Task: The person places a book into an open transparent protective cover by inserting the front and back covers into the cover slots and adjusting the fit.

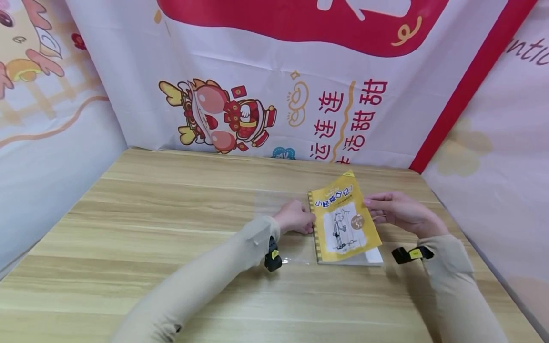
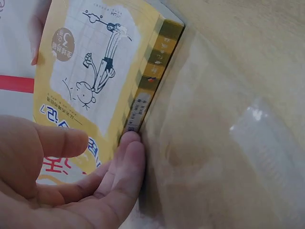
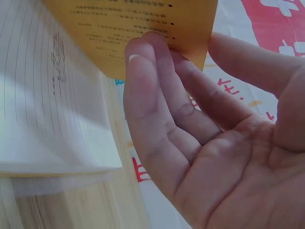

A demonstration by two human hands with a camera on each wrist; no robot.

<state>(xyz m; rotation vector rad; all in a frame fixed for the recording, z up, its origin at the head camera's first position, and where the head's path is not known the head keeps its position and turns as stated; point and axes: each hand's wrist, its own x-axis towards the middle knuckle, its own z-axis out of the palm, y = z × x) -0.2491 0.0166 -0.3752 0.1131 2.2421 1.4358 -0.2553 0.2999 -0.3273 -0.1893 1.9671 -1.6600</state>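
A yellow paperback book (image 1: pixel 345 219) with a cartoon figure and Chinese lettering on its front lies on the wooden table, its front cover raised from the right. At that cover's right edge, my right hand (image 1: pixel 401 212) pinches it between thumb and fingers. The right wrist view shows the printed inside of the cover (image 3: pixel 138 24) and a lined white page (image 3: pixel 52 95) below. Against the spine (image 2: pixel 152 71) on the other side, my left hand (image 1: pixel 295 217) rests its fingertips, its thumb held apart over the cover. A clear plastic sheet (image 2: pixel 209 109) lies beside the spine, partly beneath the left hand.
The wooden table (image 1: pixel 150 228) extends around the book. A white cloth (image 1: pixel 257 62) with red lettering and cartoons hangs along its back edge, with pale printed cloths at both sides. Dark straps (image 1: pixel 273 255) circle the wrists.
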